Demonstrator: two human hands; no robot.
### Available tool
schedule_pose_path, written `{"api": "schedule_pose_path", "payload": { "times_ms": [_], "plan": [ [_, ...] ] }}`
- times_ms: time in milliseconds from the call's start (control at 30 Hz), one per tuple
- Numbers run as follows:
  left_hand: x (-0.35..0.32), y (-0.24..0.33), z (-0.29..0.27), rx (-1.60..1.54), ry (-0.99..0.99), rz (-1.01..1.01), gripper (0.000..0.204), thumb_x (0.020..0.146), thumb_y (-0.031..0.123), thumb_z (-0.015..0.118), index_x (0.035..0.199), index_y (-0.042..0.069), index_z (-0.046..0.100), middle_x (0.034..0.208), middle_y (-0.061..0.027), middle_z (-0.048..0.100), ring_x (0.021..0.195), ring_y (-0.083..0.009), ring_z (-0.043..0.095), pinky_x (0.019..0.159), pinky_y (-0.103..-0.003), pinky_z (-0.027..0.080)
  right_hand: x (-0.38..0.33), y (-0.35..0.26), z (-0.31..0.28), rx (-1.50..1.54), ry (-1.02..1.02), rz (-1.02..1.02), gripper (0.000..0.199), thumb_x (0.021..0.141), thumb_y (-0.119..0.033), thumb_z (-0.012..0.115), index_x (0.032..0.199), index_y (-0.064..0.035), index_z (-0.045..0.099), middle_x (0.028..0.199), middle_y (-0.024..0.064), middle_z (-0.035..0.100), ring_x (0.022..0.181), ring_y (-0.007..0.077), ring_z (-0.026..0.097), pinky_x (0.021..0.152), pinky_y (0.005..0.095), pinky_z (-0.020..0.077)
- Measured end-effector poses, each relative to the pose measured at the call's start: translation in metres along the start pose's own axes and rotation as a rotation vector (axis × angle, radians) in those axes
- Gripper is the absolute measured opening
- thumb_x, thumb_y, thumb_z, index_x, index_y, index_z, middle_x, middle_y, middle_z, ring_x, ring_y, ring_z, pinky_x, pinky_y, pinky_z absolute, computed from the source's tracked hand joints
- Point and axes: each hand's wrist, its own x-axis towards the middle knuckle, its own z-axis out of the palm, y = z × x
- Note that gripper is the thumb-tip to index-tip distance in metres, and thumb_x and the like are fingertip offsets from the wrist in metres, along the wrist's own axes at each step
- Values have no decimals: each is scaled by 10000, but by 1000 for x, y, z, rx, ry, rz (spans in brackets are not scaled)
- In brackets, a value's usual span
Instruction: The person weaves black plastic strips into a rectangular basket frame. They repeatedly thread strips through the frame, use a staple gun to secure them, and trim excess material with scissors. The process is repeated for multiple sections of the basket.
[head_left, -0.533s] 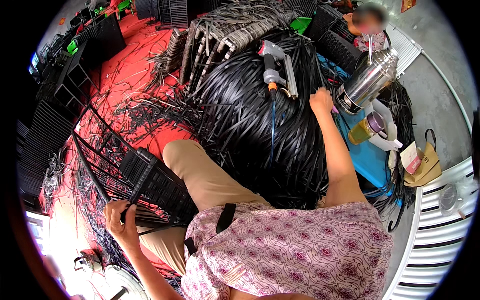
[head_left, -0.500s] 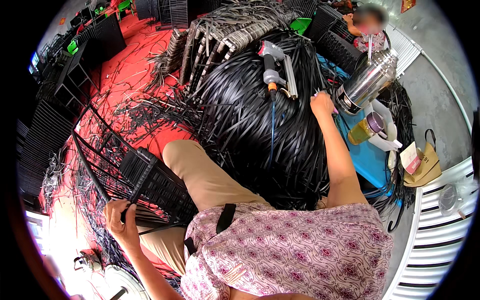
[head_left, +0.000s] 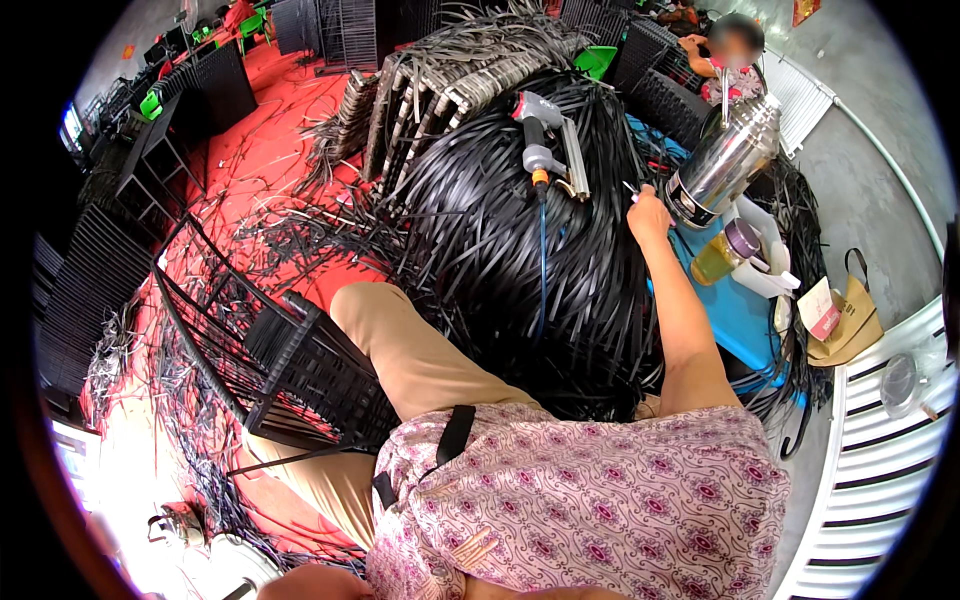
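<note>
My right hand [head_left: 651, 214] is closed around something small with a thin pale tip, too small to name. It is beside the blue surface [head_left: 735, 325], close to a steel flask [head_left: 725, 165]. At the lower edge shows a blurred, rounded bit of my left hand or arm [head_left: 315, 583]; no fingers can be made out. A black woven piece on a frame [head_left: 325, 380] leans against my left leg, with loose strips sticking out. A grey air stapler [head_left: 540, 150] with a blue hose lies on a big heap of black strips [head_left: 480, 240].
Next to the flask are a jar of yellowish liquid [head_left: 725, 252] and a white container [head_left: 765, 280]. A tan paper bag [head_left: 850, 325] stands further right. Woven greyish frames [head_left: 450, 85] are stacked behind the heap. Strip scraps litter the red floor [head_left: 245, 150]. Another person [head_left: 733, 80] sits at the far right.
My left hand has let go of the black woven piece and drawn back to the lower edge. My right hand has shifted slightly right, still closed.
</note>
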Motion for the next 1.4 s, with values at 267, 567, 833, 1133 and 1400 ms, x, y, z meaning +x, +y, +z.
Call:
{"api": "schedule_pose_path", "payload": {
  "times_ms": [267,567,833,1133,1400],
  "plan": [
    [26,25,54,-395,123,32,227,1017,107,505,1025,-8,700,1010,-107,636,905,-205,590,874,-361,458,-11,-15,-61,424,612,-36,468,930,-177,644,1366,-43,539,1171,199,686,1042,388,661,884,480,517],
    [31,27,54,-484,184,61,226,1021,175,529,1017,32,704,907,-48,580,804,-157,527,789,-316,424,-155,-150,-123,1307,-722,-7,175,918,-213,757,1004,-64,723,717,-34,607,574,57,522,495,236,425],
    [33,26,45,-514,219,83,230,1024,236,549,1010,68,707,816,4,530,715,-114,471,714,-276,393,-294,-208,-58,1091,-901,-404,287,986,-265,685,1102,-6,719,723,57,638,674,107,534,660,308,475],
    [42,20,32,-516,249,146,240,1028,304,573,1002,109,710,714,63,474,614,-66,408,629,-231,358,-302,-213,-49,971,-1239,-668,656,978,-436,629,1478,-33,492,1428,204,552,1343,284,531,1111,357,405],
    [54,49,-34,-238,324,175,253,1032,365,594,995,145,713,622,115,423,524,-23,353,553,-191,328,-317,-223,-49,880,-988,-1168,643,757,-298,800,1322,-65,600,1153,176,621,1120,379,585,1006,444,450]
  ]
}}
